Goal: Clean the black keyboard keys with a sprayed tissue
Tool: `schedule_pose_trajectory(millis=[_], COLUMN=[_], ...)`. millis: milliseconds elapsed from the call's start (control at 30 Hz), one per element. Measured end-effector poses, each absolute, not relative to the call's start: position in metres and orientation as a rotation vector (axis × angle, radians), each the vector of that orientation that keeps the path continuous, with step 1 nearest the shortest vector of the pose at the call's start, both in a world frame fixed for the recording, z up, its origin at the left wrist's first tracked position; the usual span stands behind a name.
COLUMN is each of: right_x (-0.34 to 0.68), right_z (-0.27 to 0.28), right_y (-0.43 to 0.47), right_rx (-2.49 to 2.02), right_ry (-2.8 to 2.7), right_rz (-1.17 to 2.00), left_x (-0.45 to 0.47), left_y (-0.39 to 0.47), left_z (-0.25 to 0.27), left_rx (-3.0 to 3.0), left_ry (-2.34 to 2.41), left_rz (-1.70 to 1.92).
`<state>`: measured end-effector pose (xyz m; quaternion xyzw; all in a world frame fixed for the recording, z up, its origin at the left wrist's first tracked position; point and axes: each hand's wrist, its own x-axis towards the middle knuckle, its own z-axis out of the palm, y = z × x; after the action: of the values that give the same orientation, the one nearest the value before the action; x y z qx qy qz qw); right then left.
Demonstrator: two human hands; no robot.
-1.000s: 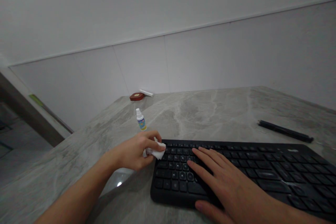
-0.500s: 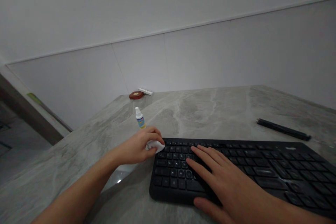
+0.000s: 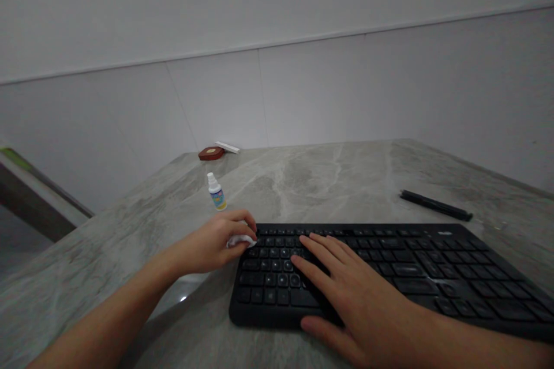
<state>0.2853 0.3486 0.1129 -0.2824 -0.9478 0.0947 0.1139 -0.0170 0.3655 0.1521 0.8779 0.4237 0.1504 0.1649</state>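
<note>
A black keyboard (image 3: 264, 311) lies flat on the grey marbled table, its left end in front of me. My left hand (image 3: 219, 241) is at the keyboard's upper left corner, fingers closed around a crumpled white wipe (image 3: 240, 238) that touches the corner keys. Across the left-middle keys rests my right hand (image 3: 346, 288), palm down, fingers stretched out and thumb over the front edge, holding nothing. Just beyond my left hand a small white spray bottle (image 3: 217, 195) with a blue and yellow label stands upright.
A reddish-brown box (image 3: 211, 153) and a white bar-shaped object (image 3: 228, 147) lie at the table's far left corner. Behind the keyboard, on the right, is a black pen-like object (image 3: 435, 204). A pale wall (image 3: 320, 92) borders the table's back.
The view has turned slightly right, so everything appears shifted left. Both hands keep nearly the same places on the keyboard, the left still gripping the wipe at the corner.
</note>
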Motion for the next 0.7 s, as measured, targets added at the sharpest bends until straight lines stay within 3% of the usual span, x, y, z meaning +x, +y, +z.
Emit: schedule_pose_trajectory(millis=[700], right_x=[0.285], right_z=[0.108], right_y=[0.3499], right_rx=[-0.816], right_ry=[-2.787], right_rz=[0.26], left_x=[-0.0178], left_y=[0.3677], left_z=[0.1526], left_rx=[2.527], left_ry=[1.06], left_rz=[0.472])
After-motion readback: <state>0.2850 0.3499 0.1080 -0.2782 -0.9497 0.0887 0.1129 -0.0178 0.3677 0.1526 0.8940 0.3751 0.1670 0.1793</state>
